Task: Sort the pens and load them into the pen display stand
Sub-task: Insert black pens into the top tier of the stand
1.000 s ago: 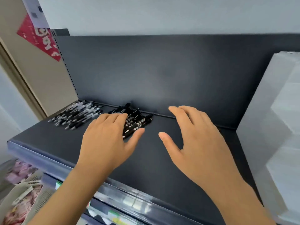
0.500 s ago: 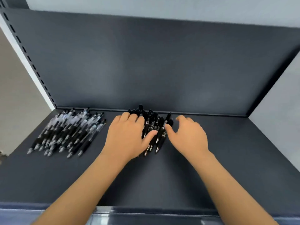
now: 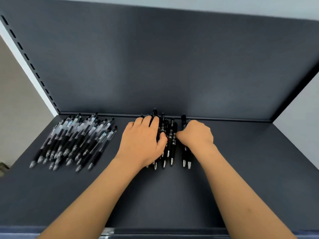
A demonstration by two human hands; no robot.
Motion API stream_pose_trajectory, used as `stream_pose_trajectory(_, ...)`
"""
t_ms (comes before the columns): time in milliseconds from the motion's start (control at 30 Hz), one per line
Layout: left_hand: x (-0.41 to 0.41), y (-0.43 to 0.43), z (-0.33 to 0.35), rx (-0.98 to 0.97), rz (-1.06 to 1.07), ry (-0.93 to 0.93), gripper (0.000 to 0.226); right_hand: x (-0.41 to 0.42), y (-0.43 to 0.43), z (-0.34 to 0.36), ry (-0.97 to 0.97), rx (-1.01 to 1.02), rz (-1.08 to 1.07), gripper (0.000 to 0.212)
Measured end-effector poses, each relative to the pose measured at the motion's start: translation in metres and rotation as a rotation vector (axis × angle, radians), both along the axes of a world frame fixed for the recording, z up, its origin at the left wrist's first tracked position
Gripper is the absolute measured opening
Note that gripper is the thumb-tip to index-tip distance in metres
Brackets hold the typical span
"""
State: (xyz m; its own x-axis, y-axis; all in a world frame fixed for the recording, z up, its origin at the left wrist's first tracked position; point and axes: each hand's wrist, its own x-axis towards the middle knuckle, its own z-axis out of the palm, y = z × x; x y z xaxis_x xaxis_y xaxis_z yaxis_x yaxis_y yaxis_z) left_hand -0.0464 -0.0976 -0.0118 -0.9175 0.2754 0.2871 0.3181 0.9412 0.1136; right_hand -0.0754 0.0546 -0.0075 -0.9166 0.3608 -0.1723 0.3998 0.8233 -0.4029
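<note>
Bright, even light; soft shadows, wide-angle bending at edges, slight motion blur.

One shelf point(image 3: 172, 195) carries two piles of pens. The clear pens point(image 3: 74, 140) number well over a dozen, but they are too blurred for an exact count. The black pens point(image 3: 170, 135) show six metal tips, four clustered and two apart on the right. Any others are covered. There are two grips, the left grip point(image 3: 141, 142) and the right grip point(image 3: 196, 135).
</note>
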Motion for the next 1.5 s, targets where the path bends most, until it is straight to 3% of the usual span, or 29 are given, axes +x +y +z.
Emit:
stream_pose_trajectory(167, -0.003, 0.001, 0.018, 0.118, -0.06, 0.073, 0.056, 0.008, 0.014, 0.01, 0.023, -0.077, 0.073, 0.031)
stream_pose_trajectory(200, -0.003, 0.005, 0.021, 0.202, -0.096, 0.063, 0.052, 0.015, 0.02, 0.016, 0.077, -0.223, 0.055, 0.03)
stream_pose_trajectory(300, -0.003, 0.03, 0.044, 0.622, -0.219, -0.138, 0.045, 0.042, 0.04, 0.045, 0.266, -0.971, -0.025, 0.024)
stream_pose_trajectory(367, 0.0, 0.057, 0.065, 0.803, -0.342, -0.246, 0.037, 0.062, 0.059, 0.069, 0.348, -1.156, 0.037, 0.025)
stream_pose_trajectory(600, 0.029, 0.167, 0.129, 0.888, -0.67, -0.32, 0.017, 0.133, 0.16, 0.126, 0.575, -1.11, 0.111, 0.02)
stream_pose_trajectory(833, 0.061, 0.317, 0.144, 1.025, -0.666, -0.254, 0.015, 0.179, 0.318, 0.13, 0.967, -0.767, -0.047, 0.025)
stream_pose_trajectory(1033, 0.056, 0.433, 0.158, 1.315, -0.603, -0.037, 0.014, 0.188, 0.439, 0.126, 1.049, -1.005, 0.011, 0.028)
stream_pose_trajectory(1167, 0.037, 0.474, 0.149, 1.241, -0.512, 0.017, 0.014, 0.176, 0.476, 0.129, 1.04, -1.068, 0.01, 0.025)
stream_pose_trajectory(1300, 0.021, 0.486, 0.136, 0.952, -0.463, 0.031, 0.016, 0.165, 0.487, 0.128, 1.043, -1.121, -0.012, 0.023)
stream_pose_trajectory(1500, 0.014, 0.489, 0.127, 0.681, -0.423, 0.015, 0.02, 0.153, 0.489, 0.125, 1.035, -1.139, -0.019, 0.022)
